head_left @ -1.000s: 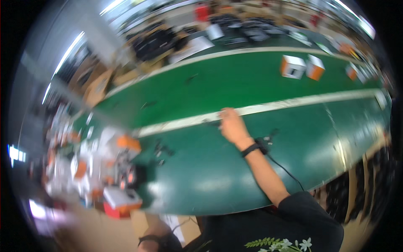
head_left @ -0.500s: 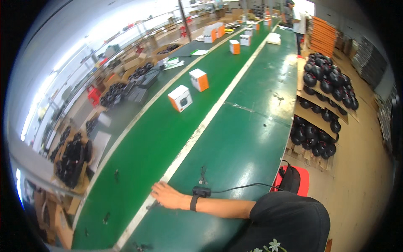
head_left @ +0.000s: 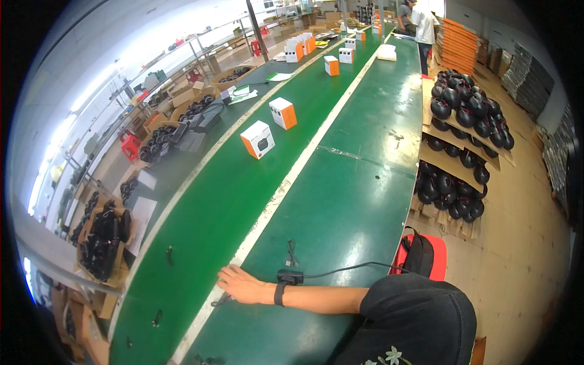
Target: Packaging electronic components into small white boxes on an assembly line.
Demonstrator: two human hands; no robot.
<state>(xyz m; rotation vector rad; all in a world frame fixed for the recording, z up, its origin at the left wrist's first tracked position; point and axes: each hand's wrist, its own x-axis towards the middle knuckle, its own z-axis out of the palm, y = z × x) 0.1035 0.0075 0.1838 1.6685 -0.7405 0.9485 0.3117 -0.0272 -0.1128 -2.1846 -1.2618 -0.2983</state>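
My right hand (head_left: 238, 285) rests on the pale rail (head_left: 261, 226) along the near side of the green conveyor belt (head_left: 201, 222), palm down, fingers stretched out. A dark strap (head_left: 280, 293) circles that wrist. Under the palm's near side lies a small dark, cable-like piece (head_left: 220, 299), partly hidden. Just beyond the wrist sits a small black block (head_left: 290, 277) with a black cord (head_left: 347, 268) running right. A short coiled cable (head_left: 292, 254) lies beside it. My left hand is out of view.
White-and-orange boxes (head_left: 258, 140) stand on the belt, several farther along. Small dark pieces (head_left: 169, 255) lie on its near part. Racks of black round items (head_left: 468, 100) and a red stool with a black bag (head_left: 420, 254) stand right. A person (head_left: 424, 27) stands far off.
My view has shifted slightly, bringing the far person more fully into sight. My right hand stays on the rail in much the same pose.
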